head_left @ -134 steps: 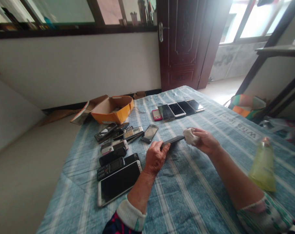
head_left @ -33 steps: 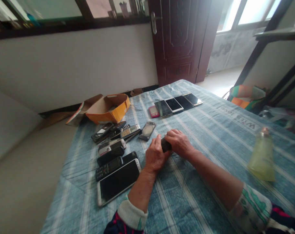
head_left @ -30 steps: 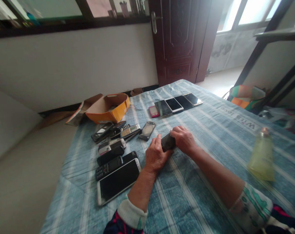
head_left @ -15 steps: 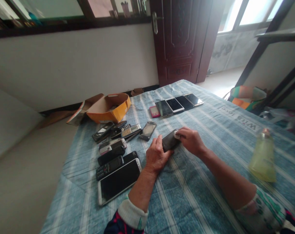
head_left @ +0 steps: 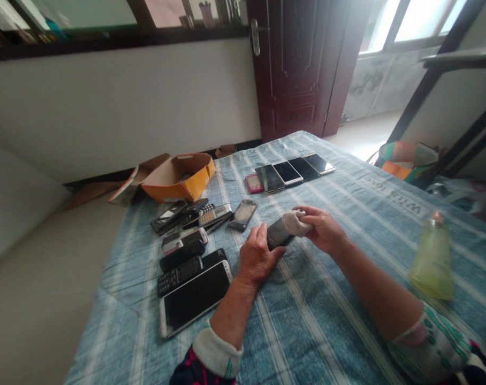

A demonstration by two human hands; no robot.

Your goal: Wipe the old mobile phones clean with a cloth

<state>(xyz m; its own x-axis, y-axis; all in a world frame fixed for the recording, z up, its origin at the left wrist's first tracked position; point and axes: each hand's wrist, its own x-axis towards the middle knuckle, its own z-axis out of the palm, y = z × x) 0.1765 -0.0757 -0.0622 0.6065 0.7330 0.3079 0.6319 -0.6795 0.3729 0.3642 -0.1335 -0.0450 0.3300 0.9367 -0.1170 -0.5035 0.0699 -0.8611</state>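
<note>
Grip check: your left hand is clamped on the dark glossy phone, low over the blue striped sheet; your right hand pinches a crumpled white cloth against its far end.

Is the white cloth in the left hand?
No, the right hand presses the white cloth on the dark phone, which the left hand holds by its near end.

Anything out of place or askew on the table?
Nothing looks spilled. The keypad phones beside the left hand lie heaped and crossed, unlike the neat row of smartphones behind. The orange box sits at the far corner of the table, one flap hanging past the edge. The held dark phone and white cloth look normal.
</note>
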